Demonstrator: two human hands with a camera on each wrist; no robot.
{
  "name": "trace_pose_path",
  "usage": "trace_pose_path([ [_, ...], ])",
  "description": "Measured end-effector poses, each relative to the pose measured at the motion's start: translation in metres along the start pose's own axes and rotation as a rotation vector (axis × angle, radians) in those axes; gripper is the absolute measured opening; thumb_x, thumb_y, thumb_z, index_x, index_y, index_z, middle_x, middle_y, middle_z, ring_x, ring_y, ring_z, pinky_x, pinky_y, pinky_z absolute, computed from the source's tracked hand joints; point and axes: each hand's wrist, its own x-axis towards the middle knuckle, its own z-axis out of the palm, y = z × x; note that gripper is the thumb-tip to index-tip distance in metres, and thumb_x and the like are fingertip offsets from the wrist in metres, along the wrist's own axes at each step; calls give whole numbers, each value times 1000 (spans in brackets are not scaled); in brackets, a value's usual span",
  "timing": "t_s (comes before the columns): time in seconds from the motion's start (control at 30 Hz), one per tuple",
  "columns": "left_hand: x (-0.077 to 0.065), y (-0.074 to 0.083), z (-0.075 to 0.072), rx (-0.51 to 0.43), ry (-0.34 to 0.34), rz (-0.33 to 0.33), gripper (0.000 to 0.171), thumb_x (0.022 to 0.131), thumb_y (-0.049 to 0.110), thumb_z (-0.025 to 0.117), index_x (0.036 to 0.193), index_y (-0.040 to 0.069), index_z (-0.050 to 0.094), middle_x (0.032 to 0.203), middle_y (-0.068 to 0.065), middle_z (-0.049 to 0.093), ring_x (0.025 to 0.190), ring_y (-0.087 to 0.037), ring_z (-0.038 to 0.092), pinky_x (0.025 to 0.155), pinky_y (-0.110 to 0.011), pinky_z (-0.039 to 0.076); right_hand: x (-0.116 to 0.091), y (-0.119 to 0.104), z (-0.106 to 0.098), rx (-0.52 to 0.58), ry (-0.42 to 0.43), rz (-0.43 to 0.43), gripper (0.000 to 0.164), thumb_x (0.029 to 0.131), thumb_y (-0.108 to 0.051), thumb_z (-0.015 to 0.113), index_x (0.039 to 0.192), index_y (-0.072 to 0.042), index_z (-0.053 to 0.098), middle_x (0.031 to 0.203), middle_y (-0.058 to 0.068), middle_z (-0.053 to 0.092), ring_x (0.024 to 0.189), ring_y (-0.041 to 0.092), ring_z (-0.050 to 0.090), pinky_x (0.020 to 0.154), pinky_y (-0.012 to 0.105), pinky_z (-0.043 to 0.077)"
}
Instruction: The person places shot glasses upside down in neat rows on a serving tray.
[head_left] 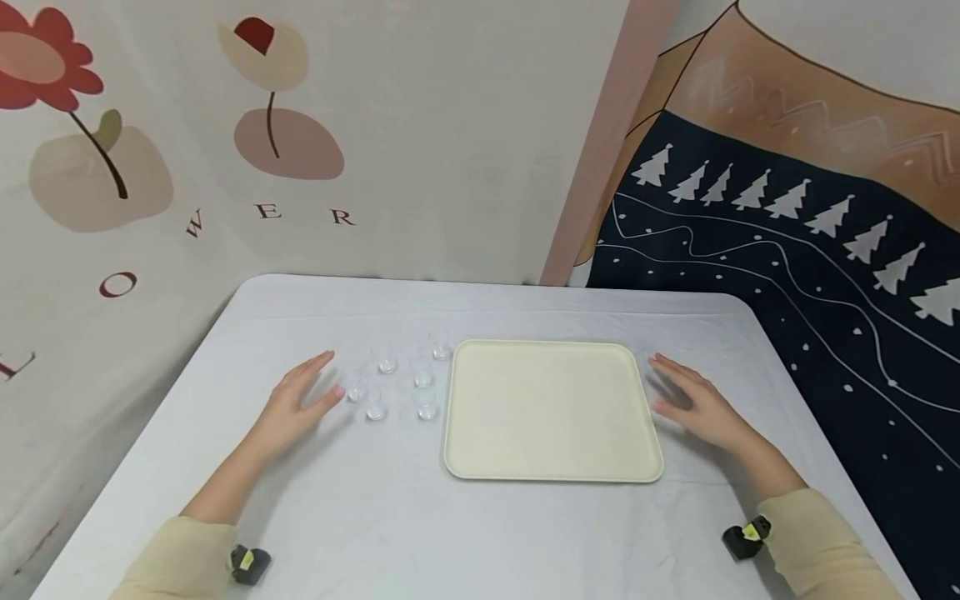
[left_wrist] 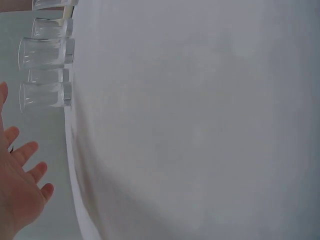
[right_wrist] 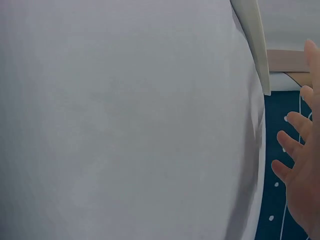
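Several small clear glasses stand upright on the white tabletop, left of a cream tray [head_left: 555, 408]. My left hand [head_left: 295, 403] is beside the leftmost glass [head_left: 356, 392], fingers spread and holding nothing. In the left wrist view, the glasses appear sideways in a row, one nearer glass [left_wrist: 45, 95] above the fingers of the left hand [left_wrist: 22, 175]. Past the tray's right edge, my right hand [head_left: 697, 406] hovers with its fingers extended and nothing in it. The right wrist view has the right hand [right_wrist: 302, 150] at its edge, with the tray's side [right_wrist: 255, 45] above.
A white cloth [head_left: 375, 525] covers the table. Behind it hangs a pale curtain [head_left: 450, 167] with flower prints. A dark blue patterned cloth [head_left: 750, 242] hangs at the right. Each sleeve has a small black device at the wrist, the right device [head_left: 744, 540] close over the table.
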Motion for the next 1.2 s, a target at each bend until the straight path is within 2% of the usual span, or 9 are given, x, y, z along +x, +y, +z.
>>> trace_pose_path([
  [0.2, 1, -3, 7, -72, -28, -24, 62, 93, 25, 65, 144, 3, 39, 145, -27, 35, 133, -50, 26, 103, -65, 21, 0, 1, 5, 33, -31, -9, 70, 86, -25, 73, 146, -11, 39, 148, 23, 33, 132, 50, 27, 98, 71, 21],
  [0.5, 3, -10, 14, -147, -65, -43, 61, 93, 25, 65, 143, 1, 40, 142, -21, 43, 133, -43, 32, 104, -58, 26, 0, 8, 10, 46, -62, -18, 72, 82, -25, 77, 144, -12, 43, 146, 23, 36, 131, 49, 29, 99, 69, 21],
  [0.77, 6, -11, 18, -125, -71, -76, 64, 90, 28, 69, 142, 2, 42, 138, -24, 46, 132, -43, 33, 105, -56, 26, -1, 10, 13, 11, -52, -57, 70, 79, -25, 79, 140, -11, 48, 142, 23, 42, 130, 51, 30, 98, 70, 21],
  [1.0, 7, -12, 20, -109, -100, -102, 62, 90, 29, 68, 139, 1, 45, 137, -27, 45, 132, -47, 31, 105, -59, 25, -3, 11, 14, 2, -71, -24, 73, 77, -29, 80, 140, -13, 48, 145, 22, 39, 132, 50, 27, 99, 71, 18],
  [1.2, 6, -15, 25, -87, -59, -108, 57, 87, 24, 72, 133, -1, 51, 133, -26, 49, 127, -45, 36, 103, -59, 27, -4, 10, 15, 7, -85, -18, 73, 78, -29, 79, 141, -13, 47, 146, 22, 37, 133, 50, 25, 99, 72, 15],
])
